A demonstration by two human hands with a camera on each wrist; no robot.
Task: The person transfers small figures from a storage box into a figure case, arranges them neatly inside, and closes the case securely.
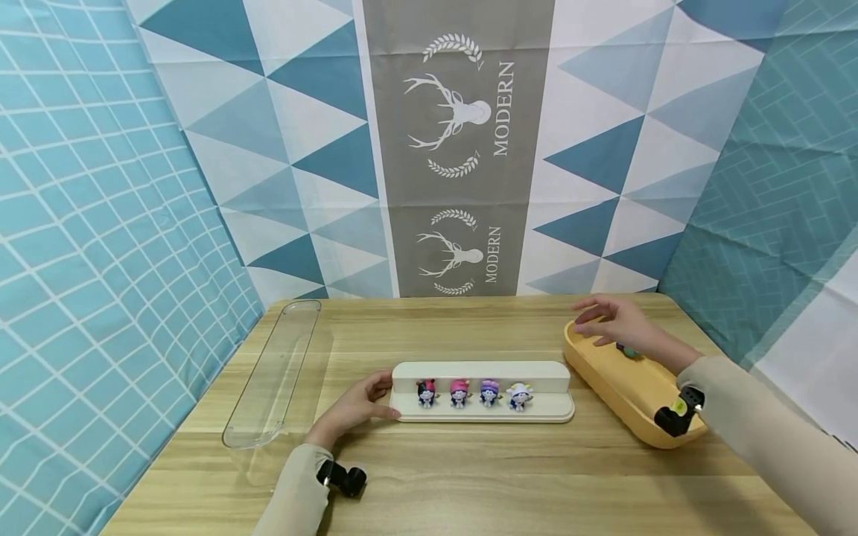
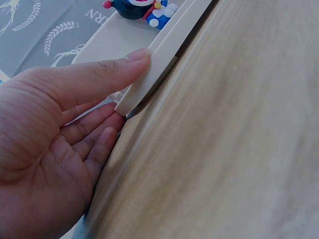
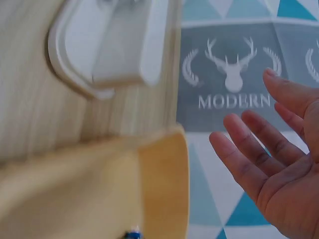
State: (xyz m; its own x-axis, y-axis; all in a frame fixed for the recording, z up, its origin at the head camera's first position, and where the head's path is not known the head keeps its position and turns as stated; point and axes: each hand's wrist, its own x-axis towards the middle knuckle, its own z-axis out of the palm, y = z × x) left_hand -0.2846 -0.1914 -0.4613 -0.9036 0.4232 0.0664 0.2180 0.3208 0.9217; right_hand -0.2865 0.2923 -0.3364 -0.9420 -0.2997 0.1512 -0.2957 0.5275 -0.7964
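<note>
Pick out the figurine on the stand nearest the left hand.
The leftmost figurine, in black-and-red headwear; the pink-hatted one, purple-hatted one and white-hatted one stand farther from the left hand.

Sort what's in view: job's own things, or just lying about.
In the job:
cream stepped stand, gripped by left hand
four figurines on it
yellow tray, beneath right hand
small item inside

Apparently lying about:
clear plastic case, untouched, perhaps related
</note>
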